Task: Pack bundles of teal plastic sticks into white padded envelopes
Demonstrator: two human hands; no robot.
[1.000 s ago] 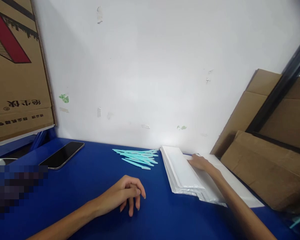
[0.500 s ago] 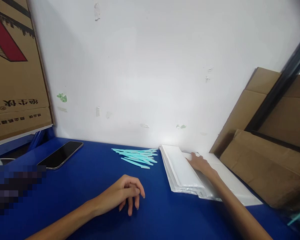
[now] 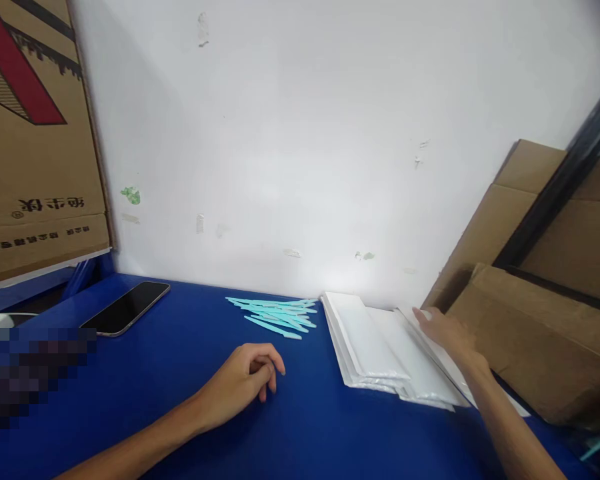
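Note:
On the blue table, white flat packets [image 3: 367,337] lie in overlapping stacks right of centre. My right hand [image 3: 443,333] is at the far right part of the stacks, its fingertips on the edge of a white sheet or packet that it grips. My left hand [image 3: 257,373] hovers over or rests on the table left of the packets, fingers loosely curled, with nothing visible in it. Beyond it lies a loose pile of several light turquoise sticks [image 3: 280,315], close to the wall side and left of the packets.
A dark-screened phone [image 3: 127,309] lies at the left of the blue table [image 3: 165,360]. A large printed cardboard box [image 3: 40,160] stands at far left. Brown cardboard [image 3: 540,340] leans at the right beside a dark post. The white wall [image 3: 300,133] rises behind.
My right hand has moved right, drawing the white sheet's edge with it and exposing more of the packet beneath. My left hand's fingers have curled in more.

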